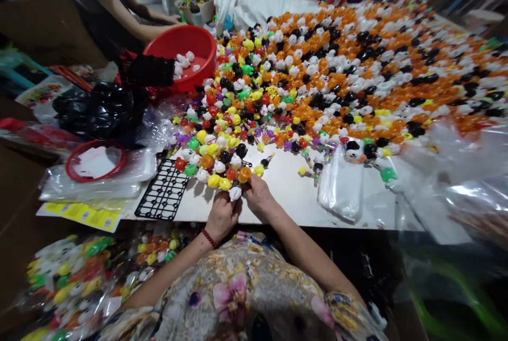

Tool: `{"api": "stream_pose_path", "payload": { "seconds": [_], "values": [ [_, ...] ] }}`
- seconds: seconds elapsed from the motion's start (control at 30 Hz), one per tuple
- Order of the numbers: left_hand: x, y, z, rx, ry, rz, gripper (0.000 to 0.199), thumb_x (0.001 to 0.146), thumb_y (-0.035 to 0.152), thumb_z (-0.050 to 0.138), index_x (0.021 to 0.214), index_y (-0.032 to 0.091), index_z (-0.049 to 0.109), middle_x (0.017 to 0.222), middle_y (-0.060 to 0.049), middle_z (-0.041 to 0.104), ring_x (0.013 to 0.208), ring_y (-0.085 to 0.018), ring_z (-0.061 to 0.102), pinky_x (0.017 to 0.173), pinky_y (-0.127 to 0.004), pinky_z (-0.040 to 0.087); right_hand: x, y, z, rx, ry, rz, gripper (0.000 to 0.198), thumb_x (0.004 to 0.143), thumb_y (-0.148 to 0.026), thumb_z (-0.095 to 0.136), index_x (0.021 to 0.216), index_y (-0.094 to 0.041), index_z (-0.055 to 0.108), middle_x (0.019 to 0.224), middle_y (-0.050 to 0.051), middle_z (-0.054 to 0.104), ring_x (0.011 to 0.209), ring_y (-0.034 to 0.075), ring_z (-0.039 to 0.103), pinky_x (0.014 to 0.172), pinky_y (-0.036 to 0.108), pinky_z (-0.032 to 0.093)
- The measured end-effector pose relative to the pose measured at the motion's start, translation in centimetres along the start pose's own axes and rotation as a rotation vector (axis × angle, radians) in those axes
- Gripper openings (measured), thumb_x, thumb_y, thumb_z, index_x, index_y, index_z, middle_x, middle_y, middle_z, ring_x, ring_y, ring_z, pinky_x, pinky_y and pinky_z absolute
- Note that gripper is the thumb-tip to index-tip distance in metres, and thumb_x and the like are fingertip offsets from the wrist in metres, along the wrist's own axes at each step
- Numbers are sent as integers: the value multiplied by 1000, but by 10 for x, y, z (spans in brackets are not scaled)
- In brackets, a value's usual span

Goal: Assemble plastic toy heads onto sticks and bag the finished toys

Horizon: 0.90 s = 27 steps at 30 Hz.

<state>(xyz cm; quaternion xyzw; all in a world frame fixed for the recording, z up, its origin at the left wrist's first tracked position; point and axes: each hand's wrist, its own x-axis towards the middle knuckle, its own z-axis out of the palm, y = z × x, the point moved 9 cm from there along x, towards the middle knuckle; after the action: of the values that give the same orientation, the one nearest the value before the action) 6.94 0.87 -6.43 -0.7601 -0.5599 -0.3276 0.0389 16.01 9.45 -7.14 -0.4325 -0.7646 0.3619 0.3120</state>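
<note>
1. Well, taking clock directions from the two hands, the cluster of coloured pieces (210, 158) sits at eleven to twelve o'clock, by the near edge of the white table (296, 190).
2. The left hand (223, 217), with a dark red bracelet (209, 238) at its wrist, has its fingers bent in just beside the white piece (235, 193) at the cluster's near corner.
3. The right hand (259, 196) is curled next to the orange piece (245, 173) at that same corner. On both hands the fingertips are hidden, so I cannot tell how far either grip is open or what it has hold of.
4. At nine to ten o'clock, the black grid (162, 190) lies flat on the table; farther that way is a small red basket (71, 166) on clear plastic.
5. Toward eleven o'clock stands the red tub (201, 50) with white pieces (184, 63) inside; a person (123, 15) reaches behind it.
6. From one to two o'clock spreads a large pile (349, 71) of orange, white and black pieces.
7. Near three o'clock lie clear bags (341, 187); at eight o'clock, below table level, are bagged pieces (71, 283).
</note>
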Motion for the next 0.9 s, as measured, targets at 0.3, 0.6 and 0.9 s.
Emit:
{"api": "stream_pose_path", "payload": {
  "seconds": [0.3,0.6,0.9],
  "values": [
    [6,8,-11,24,76,34,34,93,20,50,126,20,55,98,-11,66,94,-24,62,84,-40,55,33,41,-76,-476,123,38,44,78,-5,54,117,-21,67,126,15,57,105,30,53,92,44,46],
    [19,40,-98,-112,193,275,41,89,16,56,129,24,51,100,-7,67,94,-20,63,84,-36,53,22,44,-75,-472,101,94,18,83,-9,47,87,-20,60,83,9,63,78,23,55,73,33,42],
    [82,48,-48,168,-261,375,39,98,31,44,132,18,55,136,-12,60,126,-26,51,104,-43,38,8,49,-50,220,175,381,6,75,-21,61,79,-21,56,77,2,62,73,18,61,67,31,51]
  ]
}}
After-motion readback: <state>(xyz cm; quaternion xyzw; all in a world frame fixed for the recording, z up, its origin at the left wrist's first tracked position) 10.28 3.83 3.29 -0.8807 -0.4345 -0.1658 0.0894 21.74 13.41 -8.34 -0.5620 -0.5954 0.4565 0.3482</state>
